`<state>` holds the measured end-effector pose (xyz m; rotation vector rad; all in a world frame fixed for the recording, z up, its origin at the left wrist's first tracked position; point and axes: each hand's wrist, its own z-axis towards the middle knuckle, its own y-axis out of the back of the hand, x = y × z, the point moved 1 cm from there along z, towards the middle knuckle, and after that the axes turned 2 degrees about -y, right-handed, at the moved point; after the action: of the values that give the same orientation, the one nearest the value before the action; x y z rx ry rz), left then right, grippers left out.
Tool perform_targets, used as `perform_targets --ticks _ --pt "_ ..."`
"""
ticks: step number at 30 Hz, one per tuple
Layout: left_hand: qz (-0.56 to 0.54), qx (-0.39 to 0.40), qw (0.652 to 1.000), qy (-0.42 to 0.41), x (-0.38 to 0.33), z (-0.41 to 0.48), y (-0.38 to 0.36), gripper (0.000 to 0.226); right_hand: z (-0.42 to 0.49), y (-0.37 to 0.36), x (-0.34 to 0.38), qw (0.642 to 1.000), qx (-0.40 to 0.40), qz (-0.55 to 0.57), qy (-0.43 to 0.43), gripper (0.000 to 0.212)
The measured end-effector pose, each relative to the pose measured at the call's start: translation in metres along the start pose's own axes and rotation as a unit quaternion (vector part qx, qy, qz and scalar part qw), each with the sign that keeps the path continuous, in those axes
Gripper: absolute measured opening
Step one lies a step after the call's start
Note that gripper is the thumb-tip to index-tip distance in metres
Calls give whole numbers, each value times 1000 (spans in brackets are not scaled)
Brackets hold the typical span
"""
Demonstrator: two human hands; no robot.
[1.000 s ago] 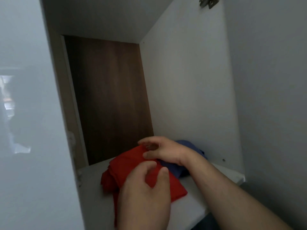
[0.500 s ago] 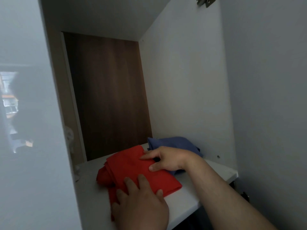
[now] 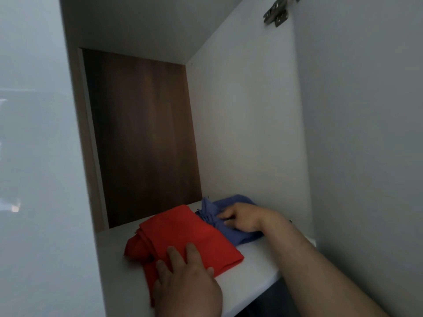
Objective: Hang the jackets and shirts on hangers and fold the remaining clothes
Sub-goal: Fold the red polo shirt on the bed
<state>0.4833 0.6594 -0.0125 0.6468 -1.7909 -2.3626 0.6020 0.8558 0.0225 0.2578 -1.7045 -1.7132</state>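
A folded red garment (image 3: pixel 183 234) lies on the white wardrobe shelf (image 3: pixel 254 271). My left hand (image 3: pixel 185 280) presses flat on its near edge with straight fingers. Behind it and to the right sits a crumpled blue garment (image 3: pixel 212 209) against the side wall. My right hand (image 3: pixel 242 219) rests on the blue garment, fingers pointing left along the cloth; its fingertips are partly hidden in the folds.
The shelf sits in a narrow compartment with a dark wood back panel (image 3: pixel 142 138), a white wall (image 3: pixel 247 124) on the right and a glossy door (image 3: pixel 34 156) on the left. A metal hinge (image 3: pixel 275 14) is fixed at the top right.
My right hand has moved off the red garment to the right onto the blue one. My left hand has flattened onto the red garment, which now lies further in on the shelf.
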Motion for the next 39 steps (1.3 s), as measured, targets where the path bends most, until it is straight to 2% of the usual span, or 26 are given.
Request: perform_targets --ticks 4,6,8,9,11,13,14,16,19,21,24,27,30,32,35,39 --pt "-17 -8 1000 -24 -1 2 -2 70 -1 2 -13 998 -20 60 1 34" --pt "-17 -9 999 -27 -1 3 -3 69 -1 1 -10 989 -73 130 6 32" --pt "-11 -8 1000 -25 -2 3 -4 66 4 5 -5 988 -132 86 1 39" --pt "-9 -8 1000 -26 -2 4 -4 65 6 6 -3 991 -130 25 -6 45" --pt "-1 -10 1000 -28 -3 3 -5 62 11 4 3 996 -65 -55 -24 49" --pt "8 -9 1000 -25 -3 2 -6 60 11 -2 7 998 1 -55 -43 50" --pt "13 -8 1000 -23 -3 2 -5 60 9 -4 8 999 0 -31 -44 49" --pt "22 -7 1000 -16 -4 1 -4 59 1 -3 11 997 -58 44 -29 42" --pt "28 -9 1000 -11 -5 -1 -2 58 -10 -3 27 977 -123 170 47 34" --pt "28 -16 999 -9 -5 -1 0 58 -15 -6 47 970 -99 202 96 39" --pt "37 -31 999 -9 -4 -5 0 58 -9 -12 75 985 -46 98 131 47" --pt "38 -30 999 -4 -3 -6 -1 59 3 -18 89 992 29 -16 124 47" --pt "35 -41 998 -14 -2 -7 -1 59 8 -22 88 992 66 -31 107 46" --pt "35 -45 998 -22 -2 -9 0 59 0 -20 83 993 47 36 102 45" --pt "29 -77 996 -38 -1 -13 7 63 -25 -10 72 979 -21 185 84 41" --pt "-21 -95 993 -63 -6 -22 18 64 -65 -6 57 944 -187 259 86 32"
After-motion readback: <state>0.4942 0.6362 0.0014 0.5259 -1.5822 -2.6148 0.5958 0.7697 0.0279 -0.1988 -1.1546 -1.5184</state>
